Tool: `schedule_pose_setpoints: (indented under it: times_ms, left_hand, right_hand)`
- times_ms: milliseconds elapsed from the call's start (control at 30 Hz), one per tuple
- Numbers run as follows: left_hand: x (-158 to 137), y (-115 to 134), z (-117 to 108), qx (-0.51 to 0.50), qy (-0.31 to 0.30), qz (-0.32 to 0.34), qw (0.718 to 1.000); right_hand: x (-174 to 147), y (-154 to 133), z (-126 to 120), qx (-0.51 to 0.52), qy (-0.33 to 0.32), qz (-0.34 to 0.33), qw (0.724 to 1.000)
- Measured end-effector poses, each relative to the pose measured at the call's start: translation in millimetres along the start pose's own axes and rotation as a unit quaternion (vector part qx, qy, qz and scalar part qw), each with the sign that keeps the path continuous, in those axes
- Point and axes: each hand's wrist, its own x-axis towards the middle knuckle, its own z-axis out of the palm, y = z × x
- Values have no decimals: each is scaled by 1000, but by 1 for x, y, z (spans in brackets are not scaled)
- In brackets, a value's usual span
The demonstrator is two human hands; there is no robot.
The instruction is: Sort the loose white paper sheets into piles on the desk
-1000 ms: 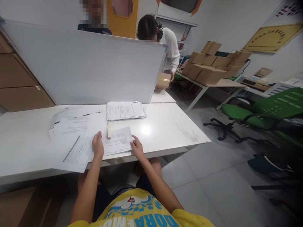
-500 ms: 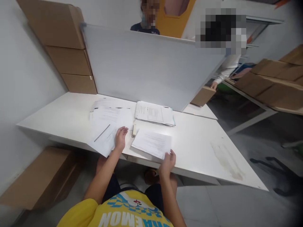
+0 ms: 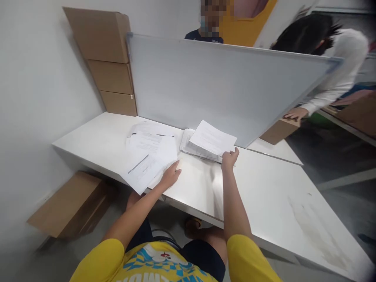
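Observation:
My right hand [image 3: 230, 158] is closed on the near right corner of a thin set of printed paper sheets [image 3: 214, 137]. The sheets lie tilted over a stack of papers [image 3: 185, 141], partly covering it. My left hand [image 3: 171, 175] rests low over the desk beside the right edge of loose printed papers [image 3: 143, 168], its fingers curled together. What is under or in those fingers is hidden; the small beige block seen there earlier does not show now.
A whiteboard panel [image 3: 205, 86] stands along the back of the white desk [image 3: 264, 203]. Cardboard boxes [image 3: 113, 76] are piled at the left, with another box [image 3: 66, 203] below the desk. Beyond the panel, a co-worker's hand [image 3: 295, 113] touches a carton [image 3: 279, 131]; another person stands behind.
My right hand has carried the sheets forward from the desk's front onto the stack. My left hand has moved to where the beige block lay. The view has turned left.

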Motion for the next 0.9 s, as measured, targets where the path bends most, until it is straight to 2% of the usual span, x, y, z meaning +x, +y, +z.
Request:
schedule_pose_setpoints:
  times_ms: [100, 200, 300, 433, 500, 567, 633, 700, 767, 833, 900]
  left_hand:
    - [-3, 1, 0, -10, -6, -15, 1000]
    - [-7, 3, 1, -19, -6, -24, 1000]
    - [-10, 5, 1, -21, 0, -28, 999]
    - [-13, 8, 1, -12, -10, -36, 999]
    - [-14, 9, 2, -2, -14, -31, 999]
    - [-16, 10, 4, 20, -7, -11, 1000]
    - [-20, 9, 1, 68, -5, 50, 996]
    - [-26, 5, -9, 143, -23, 138, 980]
    - [-37, -3, -27, 231, -36, 165, 958]
    - [-55, -15, -53, 312, -32, 85, 946]
    - [-81, -31, -81, 365, -64, -3, 929]
  right_hand:
    - [28, 6, 22, -41, -45, 31, 998]
    - [23, 24, 28, -150, -65, -52, 985]
    - [-16, 44, 18, -215, -58, -148, 964]
    - [-86, 59, -4, -211, -63, -246, 944]
    - [-114, 61, -13, -221, -91, -256, 937]
    - [-133, 63, -21, -248, -132, -234, 931]
    - [-146, 63, -30, -279, -157, -204, 925]
    - [-155, 62, -39, -298, -176, -189, 919]
    - [-161, 61, -45, -305, -210, -198, 907]
    - [-165, 59, -49, -310, -235, -214, 896]
    - [-166, 58, -49, -314, -236, -222, 893]
